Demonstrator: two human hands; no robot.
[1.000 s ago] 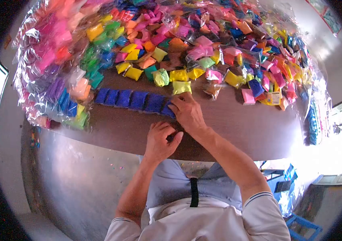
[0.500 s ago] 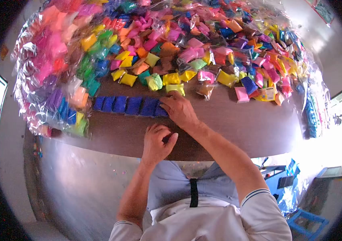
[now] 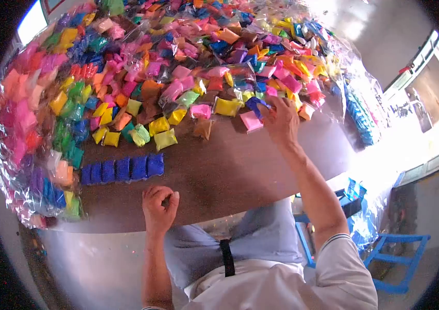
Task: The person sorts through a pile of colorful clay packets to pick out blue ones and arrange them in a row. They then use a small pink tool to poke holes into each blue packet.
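My right hand reaches to the front edge of the heap, with its thumb and fingers closed on a small blue packet. A pink packet lies just beside it. My left hand hovers by the table's near edge, holding nothing, its fingers loosely curled and the thumb apart. Beyond that hand, several blue packets stand side by side in a neat row on the brown table.
A big heap of colourful packets covers the far side of the table. Clear plastic bags full of packets line the left edge, and another bag sits at the right. A blue metal frame stands on the floor at the right.
My right hand has left the right end of the blue row and moved right to the heap. My left hand stays near the table edge. The view has turned to the right.
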